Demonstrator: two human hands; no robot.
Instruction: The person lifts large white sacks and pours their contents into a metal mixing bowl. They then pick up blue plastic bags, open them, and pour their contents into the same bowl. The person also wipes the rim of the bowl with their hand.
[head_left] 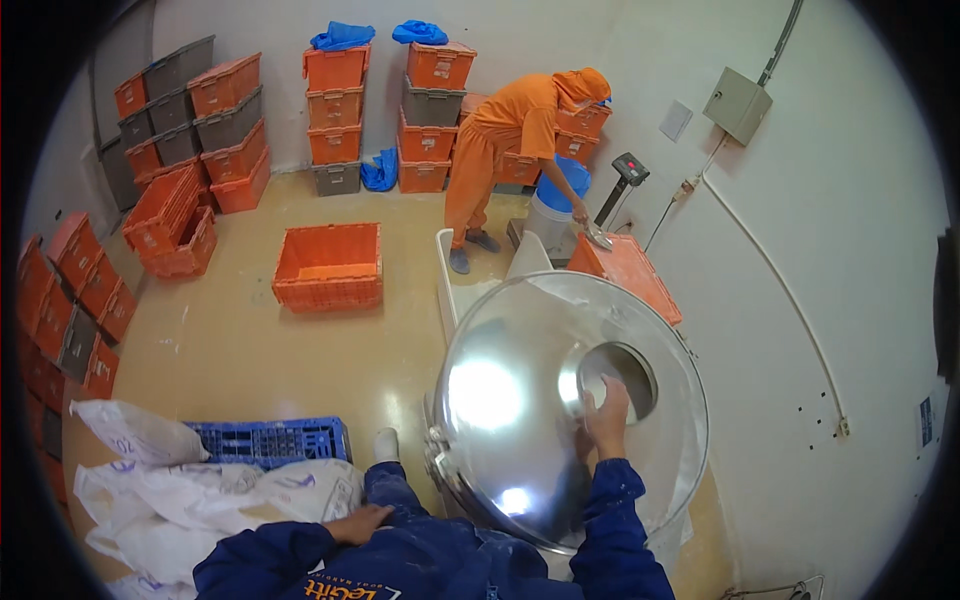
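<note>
A large round polished metal lid [500,335] covers a vessel directly in front of me. Right of its middle is a round opening with a raised metal collar [648,375]. My right hand [607,418] is closed at the near edge of this opening, with its fingers curled over the collar. The fingertips are partly hidden. My left hand [360,525] lies on my left thigh, holding nothing, with its fingers stretched out. A hinge or clamp [440,455] sits on the lid's left edge.
Ahead, a person in orange [520,130] bends with a metal scoop [598,238] beside an orange crate [635,270] and a blue-and-white drum [552,205]. An open orange crate [330,265] stands on the floor. White sacks [200,500] and a blue pallet [275,440] lie left.
</note>
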